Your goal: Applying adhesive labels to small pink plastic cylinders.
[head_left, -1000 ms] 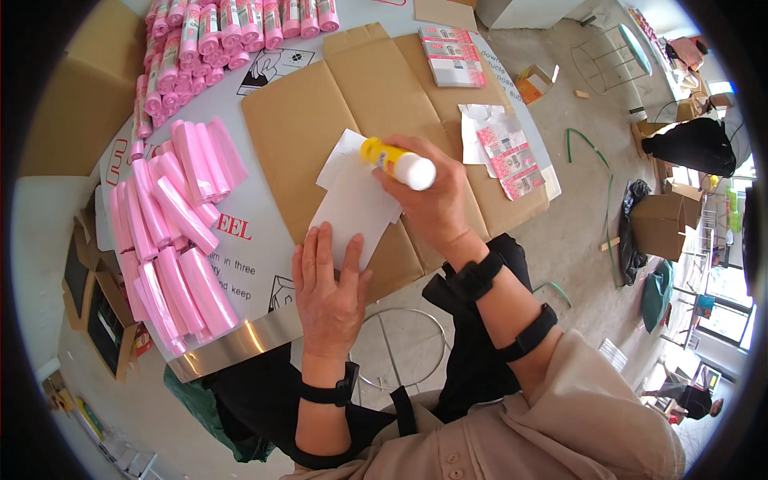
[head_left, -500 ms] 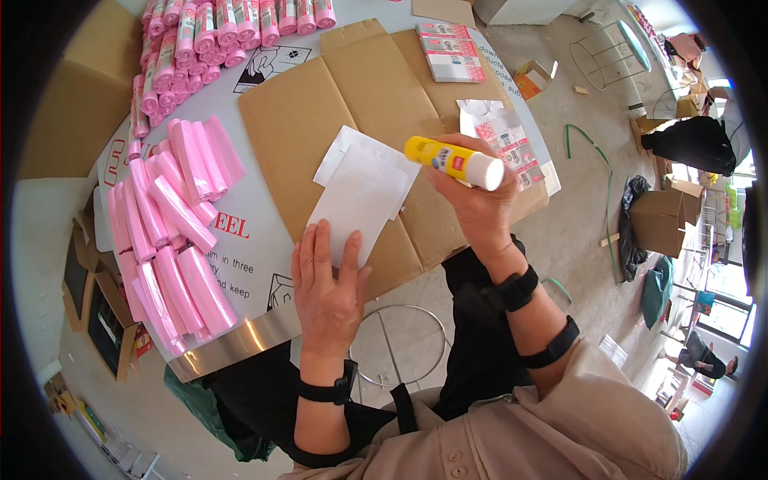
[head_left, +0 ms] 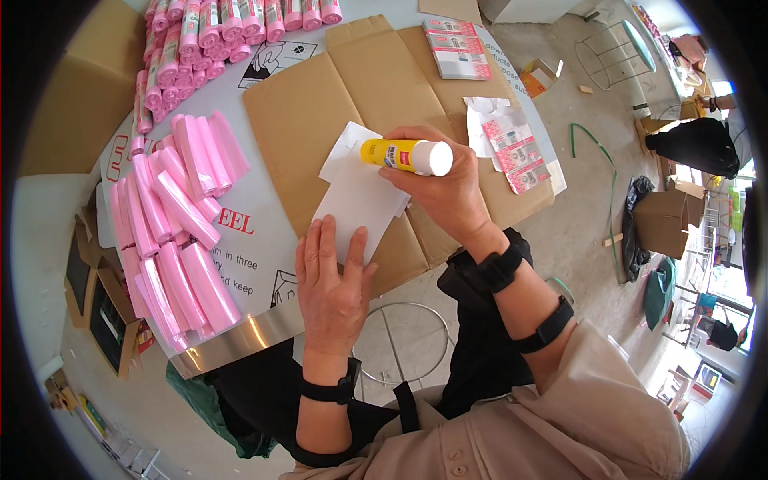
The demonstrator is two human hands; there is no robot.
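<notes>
My right hand [head_left: 444,180] grips a yellow glue stick [head_left: 404,155] with a white end, held over the far part of a white paper slip [head_left: 360,210]. The glue stick's far end is over the paper; whether it touches cannot be made out. My left hand [head_left: 332,276] lies with fingers stretched on the near end of that slip, pressing it down. Other white paper shows from beneath the slip. All of it rests on a flattened brown cardboard sheet [head_left: 300,108].
Loose pink rolls [head_left: 188,208] lie at the left, with labelled pink rolls [head_left: 212,32] stacked behind. A stack of printed labels [head_left: 458,52] sits at the far right of the cardboard; more labels [head_left: 516,152] lie nearer. A metal table edge [head_left: 240,340] runs in front.
My right hand has moved left with the glue stick, bringing it over the white slip. My left hand stays on the paper.
</notes>
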